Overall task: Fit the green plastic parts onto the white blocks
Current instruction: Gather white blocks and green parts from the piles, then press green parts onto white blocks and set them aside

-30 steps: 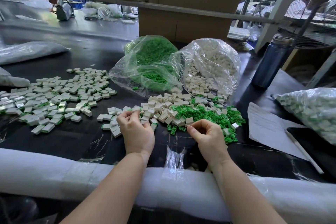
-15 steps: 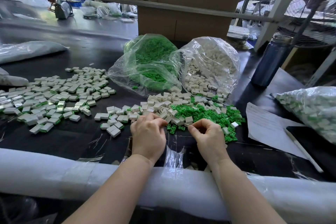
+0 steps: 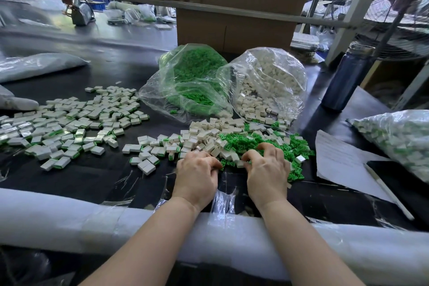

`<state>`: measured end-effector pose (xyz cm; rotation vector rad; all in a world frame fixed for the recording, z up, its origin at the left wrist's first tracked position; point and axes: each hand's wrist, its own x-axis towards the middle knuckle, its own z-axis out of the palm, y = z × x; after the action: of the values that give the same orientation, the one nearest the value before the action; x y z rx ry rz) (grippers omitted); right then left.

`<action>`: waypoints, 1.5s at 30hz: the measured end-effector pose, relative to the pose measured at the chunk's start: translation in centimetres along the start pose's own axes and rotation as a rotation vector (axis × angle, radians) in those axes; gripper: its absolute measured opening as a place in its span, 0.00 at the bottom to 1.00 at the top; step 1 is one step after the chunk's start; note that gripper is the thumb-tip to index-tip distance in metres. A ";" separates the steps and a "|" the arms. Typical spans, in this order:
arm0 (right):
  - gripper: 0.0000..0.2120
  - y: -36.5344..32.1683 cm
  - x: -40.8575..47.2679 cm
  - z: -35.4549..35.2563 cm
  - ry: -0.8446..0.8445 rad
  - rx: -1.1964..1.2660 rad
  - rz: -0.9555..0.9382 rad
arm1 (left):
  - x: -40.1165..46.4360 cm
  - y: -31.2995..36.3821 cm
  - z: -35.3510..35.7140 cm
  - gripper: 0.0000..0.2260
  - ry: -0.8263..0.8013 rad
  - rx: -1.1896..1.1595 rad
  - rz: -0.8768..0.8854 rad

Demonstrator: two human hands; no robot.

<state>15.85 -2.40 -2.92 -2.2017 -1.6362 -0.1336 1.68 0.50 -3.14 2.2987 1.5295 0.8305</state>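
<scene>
While both forearms rest on the padded table edge (image 3: 69, 220), my left hand (image 3: 197, 174) curls at the near rim of the loose white blocks (image 3: 209, 132), its grip hidden from view. My right hand (image 3: 267, 169) claws with bent fingers into the green plastic parts (image 3: 253, 141) heaped just beside them; what it pinches, I cannot tell.

**Around the worktop**

A dark blue bottle (image 3: 346, 78) stands at the far right, a fan (image 3: 404, 7) behind it. Cardboard boxes (image 3: 232, 25) sit at the far centre. On the near right lie a white paper sheet (image 3: 336, 158) and a pen (image 3: 387, 193) — white foam padding (image 3: 69, 223) wraps the near edge.
</scene>
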 end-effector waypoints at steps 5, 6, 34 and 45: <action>0.08 0.0 -0.3 -0.2 0.054 0.058 -0.037 | -0.1 0.1 -0.2 0.09 0.029 -0.132 0.042; 0.09 0.0 -0.3 -0.2 0.048 0.064 -0.034 | -0.2 0.1 -0.2 0.09 0.029 -0.134 0.041; 0.17 -0.4 -0.5 0.1 -0.064 0.105 -0.192 | -0.2 0.7 -0.8 0.11 0.056 -0.423 -0.037; 0.07 -0.3 -0.6 -0.1 0.019 0.056 -0.063 | -0.3 0.7 -0.9 0.07 -0.055 -0.499 -0.050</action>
<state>15.40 -2.94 -2.94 -2.1020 -1.6786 -0.1241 1.61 -0.18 -2.12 1.8949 1.1840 0.9929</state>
